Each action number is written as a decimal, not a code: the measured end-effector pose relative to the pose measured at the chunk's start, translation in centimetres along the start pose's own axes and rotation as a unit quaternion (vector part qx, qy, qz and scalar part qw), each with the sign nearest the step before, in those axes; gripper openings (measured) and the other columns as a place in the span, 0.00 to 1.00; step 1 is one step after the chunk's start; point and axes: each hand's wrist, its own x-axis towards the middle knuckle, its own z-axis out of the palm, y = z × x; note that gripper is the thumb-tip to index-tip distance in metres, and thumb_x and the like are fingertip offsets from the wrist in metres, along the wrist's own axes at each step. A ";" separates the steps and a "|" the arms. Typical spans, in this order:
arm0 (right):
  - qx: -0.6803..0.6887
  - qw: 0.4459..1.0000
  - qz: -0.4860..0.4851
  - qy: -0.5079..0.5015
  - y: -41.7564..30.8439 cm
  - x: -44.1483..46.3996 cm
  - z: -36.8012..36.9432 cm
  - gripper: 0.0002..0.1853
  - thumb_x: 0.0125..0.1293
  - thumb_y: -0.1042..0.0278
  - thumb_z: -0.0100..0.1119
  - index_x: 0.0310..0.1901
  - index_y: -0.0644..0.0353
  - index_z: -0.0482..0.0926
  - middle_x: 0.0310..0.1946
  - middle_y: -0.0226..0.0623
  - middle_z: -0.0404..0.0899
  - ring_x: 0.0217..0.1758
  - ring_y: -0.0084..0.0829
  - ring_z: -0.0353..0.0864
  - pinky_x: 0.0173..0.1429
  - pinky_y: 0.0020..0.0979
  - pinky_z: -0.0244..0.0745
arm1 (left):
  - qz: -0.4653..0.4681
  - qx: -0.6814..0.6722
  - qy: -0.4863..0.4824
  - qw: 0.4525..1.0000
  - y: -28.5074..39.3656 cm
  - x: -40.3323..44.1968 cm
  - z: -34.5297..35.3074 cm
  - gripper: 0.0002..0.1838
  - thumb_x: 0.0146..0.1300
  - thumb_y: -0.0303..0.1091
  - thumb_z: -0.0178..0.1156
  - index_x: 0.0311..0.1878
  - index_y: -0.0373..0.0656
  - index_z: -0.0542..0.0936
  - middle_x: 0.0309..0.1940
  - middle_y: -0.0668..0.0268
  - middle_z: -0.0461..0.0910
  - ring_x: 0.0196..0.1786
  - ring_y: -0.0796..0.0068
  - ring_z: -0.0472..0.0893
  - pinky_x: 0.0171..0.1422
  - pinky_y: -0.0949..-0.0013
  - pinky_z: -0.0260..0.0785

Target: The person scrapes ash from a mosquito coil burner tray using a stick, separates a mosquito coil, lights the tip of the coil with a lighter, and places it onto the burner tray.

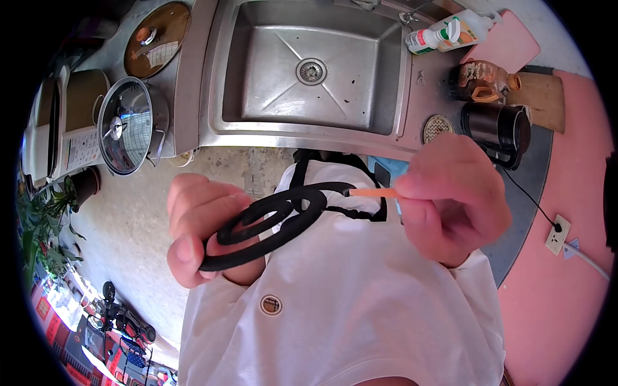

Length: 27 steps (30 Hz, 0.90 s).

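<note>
My left hand (206, 225) is closed in a pinch on a black mosquito coil (290, 235), gripping it by the outer ring at its left side. The spiral is tilted, and its free outer end points right. Between the thumb and fingertips of my right hand (454, 199) is a thin orange matchstick (374, 192), held level. Its dark tip meets or nearly meets the coil's outer end; I cannot tell whether they touch. No flame shows. Both hands are raised in front of my white shirt (386, 289).
Ahead is a steel sink (257, 71). A glass-lidded pot (158, 122) and a loose lid (168, 61) stand left. Right are bottles (463, 29), a dark kettle (492, 125) and a round perforated piece (438, 127). A wall socket (557, 234) with cords is far right.
</note>
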 end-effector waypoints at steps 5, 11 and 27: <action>-0.007 0.999 0.044 0.023 0.1 -0.1 0.1 0.07 0.51 0.83 0.56 0.34 0.67 0.77 0.24 0.36 0.75 0.23 0.26 0.69 0.26 0.26 0.60 | 0.019 -0.034 -0.027 0.999 -0.8 -0.1 -0.2 0.18 0.76 0.41 0.32 0.52 0.34 0.60 0.11 0.67 0.61 0.11 0.77 0.56 0.18 0.70 0.47; -0.001 0.998 0.059 0.037 0.5 -0.2 -0.1 0.04 0.56 0.79 0.58 0.34 0.67 0.76 0.25 0.36 0.75 0.23 0.25 0.68 0.26 0.26 0.60 | 0.030 -0.045 -0.034 0.998 -1.0 -0.2 0.3 0.18 0.76 0.41 0.31 0.53 0.34 0.60 0.11 0.67 0.62 0.10 0.77 0.55 0.18 0.71 0.47; 0.021 0.997 0.052 0.052 1.9 -0.1 -1.6 0.05 0.53 0.81 0.59 0.33 0.67 0.77 0.26 0.36 0.76 0.24 0.25 0.70 0.26 0.25 0.60 | 0.025 -0.016 -0.053 0.998 -1.0 0.2 2.3 0.18 0.76 0.39 0.31 0.52 0.32 0.60 0.10 0.68 0.60 0.10 0.78 0.55 0.16 0.71 0.48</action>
